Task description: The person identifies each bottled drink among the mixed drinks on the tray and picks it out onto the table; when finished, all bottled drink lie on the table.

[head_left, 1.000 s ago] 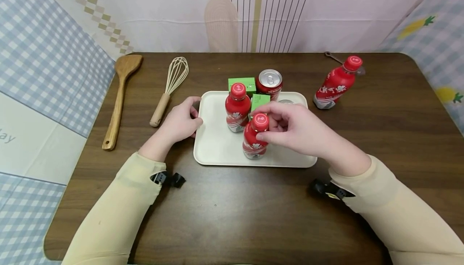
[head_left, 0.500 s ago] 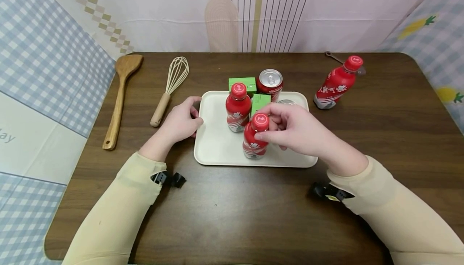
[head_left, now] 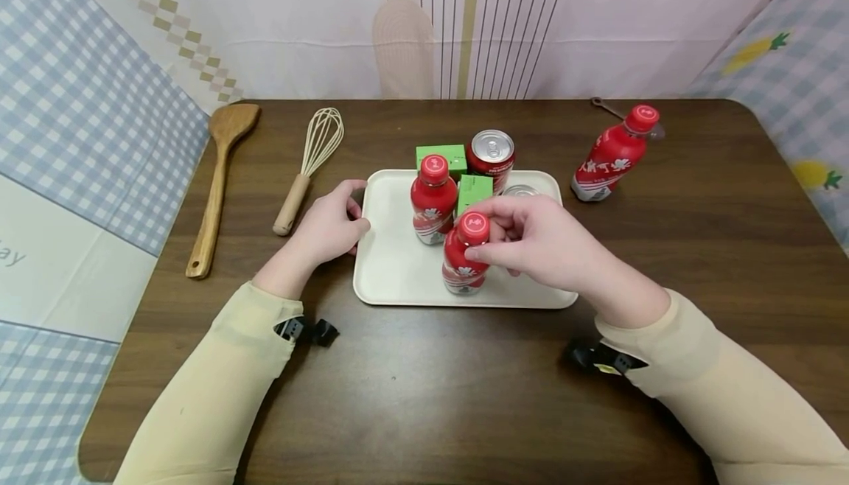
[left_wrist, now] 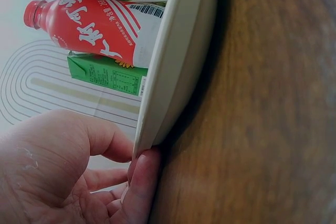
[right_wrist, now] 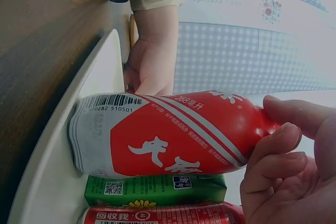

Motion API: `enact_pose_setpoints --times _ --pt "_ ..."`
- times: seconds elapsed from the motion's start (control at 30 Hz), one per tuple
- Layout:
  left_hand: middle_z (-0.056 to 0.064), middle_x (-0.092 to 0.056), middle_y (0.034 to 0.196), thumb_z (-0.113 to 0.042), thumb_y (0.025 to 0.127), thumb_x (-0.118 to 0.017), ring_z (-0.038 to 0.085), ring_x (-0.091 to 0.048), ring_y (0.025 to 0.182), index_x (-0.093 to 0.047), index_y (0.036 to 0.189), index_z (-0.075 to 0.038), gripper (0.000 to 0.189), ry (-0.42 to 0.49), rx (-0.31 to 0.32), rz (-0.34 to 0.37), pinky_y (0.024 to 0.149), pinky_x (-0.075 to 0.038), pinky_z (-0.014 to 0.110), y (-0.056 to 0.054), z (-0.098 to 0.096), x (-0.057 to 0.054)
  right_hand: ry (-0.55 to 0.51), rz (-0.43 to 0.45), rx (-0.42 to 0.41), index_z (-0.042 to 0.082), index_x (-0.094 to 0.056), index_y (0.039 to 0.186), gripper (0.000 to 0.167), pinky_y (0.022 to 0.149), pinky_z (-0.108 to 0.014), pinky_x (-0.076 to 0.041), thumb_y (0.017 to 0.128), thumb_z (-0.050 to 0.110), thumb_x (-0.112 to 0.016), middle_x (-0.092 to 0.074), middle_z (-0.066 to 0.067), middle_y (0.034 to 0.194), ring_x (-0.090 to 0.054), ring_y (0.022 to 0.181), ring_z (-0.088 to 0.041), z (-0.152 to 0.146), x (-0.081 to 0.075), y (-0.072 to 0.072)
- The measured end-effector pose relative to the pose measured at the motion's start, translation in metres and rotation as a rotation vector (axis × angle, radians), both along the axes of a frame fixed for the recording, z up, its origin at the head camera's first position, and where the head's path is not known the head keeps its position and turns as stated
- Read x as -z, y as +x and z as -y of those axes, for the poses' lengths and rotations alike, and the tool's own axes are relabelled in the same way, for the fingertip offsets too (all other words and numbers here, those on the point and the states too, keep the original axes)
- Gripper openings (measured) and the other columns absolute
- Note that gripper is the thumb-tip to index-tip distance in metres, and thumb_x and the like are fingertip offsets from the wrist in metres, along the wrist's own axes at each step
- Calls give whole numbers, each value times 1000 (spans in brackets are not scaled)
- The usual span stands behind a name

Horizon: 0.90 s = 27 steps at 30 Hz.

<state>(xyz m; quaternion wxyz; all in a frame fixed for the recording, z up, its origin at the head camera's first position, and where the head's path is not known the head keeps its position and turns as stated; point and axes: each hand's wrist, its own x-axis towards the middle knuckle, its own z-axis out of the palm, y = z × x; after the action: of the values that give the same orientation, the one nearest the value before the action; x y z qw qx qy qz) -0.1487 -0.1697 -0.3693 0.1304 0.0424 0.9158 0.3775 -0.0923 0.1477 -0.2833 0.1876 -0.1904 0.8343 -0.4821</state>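
My right hand (head_left: 553,242) pinches a red plastic drink bottle (head_left: 458,267) near its neck, thumb on one side and fingers on the other. This bottle stands upright at the front middle of a white tray (head_left: 391,271). On the tray's left edge, my left hand (head_left: 328,225) grips the rim between thumb and fingers, as the left wrist view shows. Behind the held bottle stands a second red bottle (head_left: 434,201), with a green drink carton (head_left: 474,190) beside it. A silver can top (head_left: 520,191) shows partly behind my right hand.
Another green carton (head_left: 441,157) and a red can (head_left: 492,153) stand at the tray's back edge. A third red bottle (head_left: 613,157) stands right of the tray, before a small spoon (head_left: 606,107). Left lie a whisk (head_left: 308,172) and a wooden turner (head_left: 222,183).
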Motion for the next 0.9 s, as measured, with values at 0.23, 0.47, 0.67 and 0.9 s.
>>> enact_pose_setpoints --times 0.23,0.47,0.67,0.9 --pt "14 -56 105 -8 92 -55 25 -66 66 -40 153 -10 64 7 -3 -13 55 -61 33 -1 1 2 2 13 16 15 -72 122 36 53 -33 -51 88 14 -81 -62 -10 76 -61 62 -26 1 -5 3" --pt "14 -57 105 -8 92 -56 25 -66 67 -40 154 -11 64 7 -5 -10 55 -61 33 -1 0 4 1 21 32 15 -71 125 39 55 -34 -54 87 17 -82 -64 -10 79 -62 67 -26 -3 -13 10" --pt "14 -57 104 -9 92 -56 26 -65 69 -41 153 -12 63 17 1 -20 55 -61 33 -3 -1 3 18 -39 64 19 -72 123 37 53 -34 -54 88 20 -83 -66 -8 80 -63 64 -27 -10 -21 16" --pt "14 -56 106 -10 93 -56 26 -65 68 -40 154 -12 63 8 -9 -8 55 -61 33 0 2 2 16 -97 85 17 -72 121 36 51 -33 -54 87 18 -84 -66 -6 79 -61 60 -25 -22 -28 27"
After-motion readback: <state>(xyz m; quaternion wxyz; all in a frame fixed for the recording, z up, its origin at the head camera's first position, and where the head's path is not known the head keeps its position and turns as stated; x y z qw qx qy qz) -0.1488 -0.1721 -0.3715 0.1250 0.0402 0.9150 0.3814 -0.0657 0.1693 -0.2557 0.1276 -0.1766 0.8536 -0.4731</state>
